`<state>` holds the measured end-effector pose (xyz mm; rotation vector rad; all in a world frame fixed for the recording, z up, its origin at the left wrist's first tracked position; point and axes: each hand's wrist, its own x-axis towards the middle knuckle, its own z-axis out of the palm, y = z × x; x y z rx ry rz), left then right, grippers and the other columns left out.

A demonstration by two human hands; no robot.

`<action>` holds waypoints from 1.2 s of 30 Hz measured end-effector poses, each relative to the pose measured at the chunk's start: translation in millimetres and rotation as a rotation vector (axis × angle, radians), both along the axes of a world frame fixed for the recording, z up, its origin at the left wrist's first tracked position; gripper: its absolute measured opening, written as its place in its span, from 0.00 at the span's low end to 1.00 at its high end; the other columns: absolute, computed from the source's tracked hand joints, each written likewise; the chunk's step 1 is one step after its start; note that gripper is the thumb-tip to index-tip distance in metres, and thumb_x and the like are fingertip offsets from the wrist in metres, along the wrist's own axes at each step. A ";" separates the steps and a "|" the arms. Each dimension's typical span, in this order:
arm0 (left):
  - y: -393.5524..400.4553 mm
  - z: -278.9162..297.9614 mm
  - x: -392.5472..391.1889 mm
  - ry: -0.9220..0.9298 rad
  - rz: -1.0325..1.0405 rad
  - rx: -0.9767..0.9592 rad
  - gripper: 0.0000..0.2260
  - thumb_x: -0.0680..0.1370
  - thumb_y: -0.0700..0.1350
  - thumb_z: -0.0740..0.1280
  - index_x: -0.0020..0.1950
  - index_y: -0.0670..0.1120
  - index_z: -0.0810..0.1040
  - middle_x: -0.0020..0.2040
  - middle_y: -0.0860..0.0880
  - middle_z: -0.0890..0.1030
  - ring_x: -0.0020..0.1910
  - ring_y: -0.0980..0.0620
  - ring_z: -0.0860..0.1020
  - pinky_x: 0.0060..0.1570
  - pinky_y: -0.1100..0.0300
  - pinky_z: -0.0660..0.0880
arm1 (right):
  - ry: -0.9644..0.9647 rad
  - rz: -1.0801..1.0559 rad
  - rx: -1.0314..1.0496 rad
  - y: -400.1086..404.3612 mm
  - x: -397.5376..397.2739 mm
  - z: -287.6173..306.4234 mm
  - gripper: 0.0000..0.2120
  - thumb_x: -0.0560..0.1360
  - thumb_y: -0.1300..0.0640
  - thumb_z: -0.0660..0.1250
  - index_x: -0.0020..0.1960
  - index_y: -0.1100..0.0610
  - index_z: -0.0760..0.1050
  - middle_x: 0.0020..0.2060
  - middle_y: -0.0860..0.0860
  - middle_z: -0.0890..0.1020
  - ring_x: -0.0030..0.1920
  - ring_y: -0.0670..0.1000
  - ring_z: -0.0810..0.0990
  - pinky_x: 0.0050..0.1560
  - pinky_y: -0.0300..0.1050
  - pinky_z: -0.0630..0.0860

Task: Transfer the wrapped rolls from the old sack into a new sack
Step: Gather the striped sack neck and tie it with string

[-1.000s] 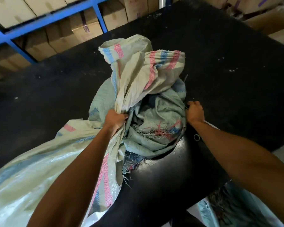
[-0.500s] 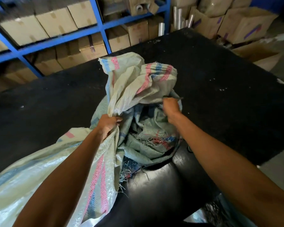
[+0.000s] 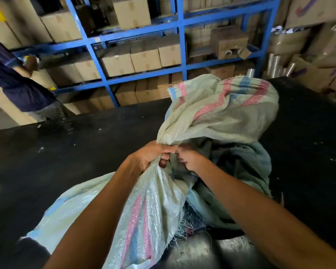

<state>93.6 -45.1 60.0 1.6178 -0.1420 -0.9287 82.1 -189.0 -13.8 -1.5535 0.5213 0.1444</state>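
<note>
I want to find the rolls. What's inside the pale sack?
Nothing inside shows. The pale sack is bunched in the left hand, draped over a green sack that the right hand grips. Cloth hides any rolls.

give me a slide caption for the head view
Left hand grips the bunched pale striped sack while right hand works at the frayed green sack on a black table.

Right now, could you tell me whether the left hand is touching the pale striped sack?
Touching. The head view shows the left hand gripping the bunched neck of the pale striped sack.
</note>
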 end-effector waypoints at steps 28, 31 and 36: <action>-2.4 -29.9 29.4 -0.296 0.482 0.314 0.18 0.84 0.47 0.54 0.50 0.37 0.78 0.44 0.42 0.79 0.41 0.47 0.76 0.43 0.55 0.70 | 0.128 0.254 -0.262 -5.9 -4.2 10.1 0.15 0.80 0.62 0.59 0.36 0.51 0.66 0.34 0.47 0.69 0.32 0.43 0.67 0.34 0.38 0.67; 0.0 -41.0 38.9 -0.360 0.504 0.395 0.20 0.84 0.48 0.54 0.58 0.35 0.78 0.53 0.39 0.81 0.48 0.44 0.78 0.46 0.54 0.69 | 0.098 0.332 -0.237 10.7 -17.7 17.2 0.08 0.75 0.54 0.67 0.38 0.50 0.76 0.27 0.46 0.68 0.27 0.45 0.64 0.25 0.38 0.60; 3.7 -47.0 36.8 -0.498 0.480 0.543 0.21 0.84 0.49 0.54 0.65 0.35 0.75 0.63 0.36 0.77 0.55 0.39 0.78 0.53 0.51 0.72 | -0.083 0.562 -0.588 23.9 -26.1 39.4 0.06 0.73 0.57 0.70 0.44 0.54 0.86 0.38 0.43 0.84 0.44 0.46 0.80 0.41 0.37 0.73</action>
